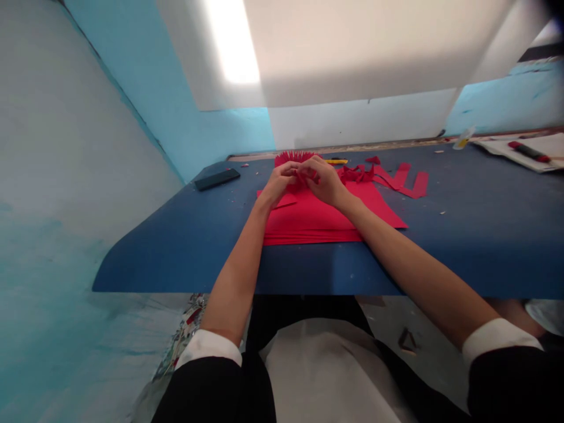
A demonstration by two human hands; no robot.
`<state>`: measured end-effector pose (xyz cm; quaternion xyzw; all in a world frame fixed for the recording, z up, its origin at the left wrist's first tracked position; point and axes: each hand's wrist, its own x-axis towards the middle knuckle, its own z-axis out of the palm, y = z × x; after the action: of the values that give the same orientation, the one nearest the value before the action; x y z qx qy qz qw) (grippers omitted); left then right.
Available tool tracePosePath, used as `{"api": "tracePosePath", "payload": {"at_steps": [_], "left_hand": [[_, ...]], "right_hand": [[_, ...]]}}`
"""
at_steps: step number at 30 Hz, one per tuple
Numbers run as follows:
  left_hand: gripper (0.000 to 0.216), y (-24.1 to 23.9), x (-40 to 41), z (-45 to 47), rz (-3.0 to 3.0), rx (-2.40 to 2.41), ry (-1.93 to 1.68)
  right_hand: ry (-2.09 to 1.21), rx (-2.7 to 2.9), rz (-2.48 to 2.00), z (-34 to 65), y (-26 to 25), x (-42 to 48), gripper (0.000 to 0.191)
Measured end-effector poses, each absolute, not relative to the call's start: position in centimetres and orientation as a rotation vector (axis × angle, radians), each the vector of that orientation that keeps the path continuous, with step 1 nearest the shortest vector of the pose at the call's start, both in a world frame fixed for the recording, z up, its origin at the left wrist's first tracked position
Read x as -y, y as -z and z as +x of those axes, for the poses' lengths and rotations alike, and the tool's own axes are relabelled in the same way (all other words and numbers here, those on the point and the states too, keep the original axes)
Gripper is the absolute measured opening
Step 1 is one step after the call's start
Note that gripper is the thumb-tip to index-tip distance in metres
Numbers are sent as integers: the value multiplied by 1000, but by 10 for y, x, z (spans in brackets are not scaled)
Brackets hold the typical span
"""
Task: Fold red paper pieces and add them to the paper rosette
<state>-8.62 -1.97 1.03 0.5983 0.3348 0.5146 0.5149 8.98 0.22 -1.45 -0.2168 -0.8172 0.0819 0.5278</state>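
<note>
Both of my hands meet above a stack of red paper sheets (317, 220) on the blue table. My left hand (282, 181) pinches a small piece of red paper (301, 178) from the left. From the right, my right hand (325, 181) has its bent fingers on the same piece. The fingers partly cover it, so its exact shape is hidden. Just behind my hands lies red paper with a fringed, spiky edge (296, 156). Curled red paper pieces (356, 174) sit to the right of my right hand.
Folded red paper strips (412, 187) lie right of the stack. A yellow cutter (336, 161) is behind my right hand. A dark phone (217, 179) rests at left. Farther right are a small bottle (464, 138) and a red-and-black marker (529, 151) on papers. A wall borders the table's back.
</note>
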Motion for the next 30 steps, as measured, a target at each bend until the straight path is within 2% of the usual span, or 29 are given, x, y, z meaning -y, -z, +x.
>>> {"api": "tracePosePath", "payload": {"at_steps": [6, 12, 30], "left_hand": [[13, -4, 16, -89, 1482, -896, -1319], [31, -4, 15, -89, 1465, -913, -1313], [31, -4, 13, -90, 1404, -916, -1345]], "right_hand": [[-216, 1947, -543, 89, 11, 0, 18], [-251, 1949, -579, 90, 10, 1, 11], [-215, 1835, -705, 90, 17, -8, 12]]}}
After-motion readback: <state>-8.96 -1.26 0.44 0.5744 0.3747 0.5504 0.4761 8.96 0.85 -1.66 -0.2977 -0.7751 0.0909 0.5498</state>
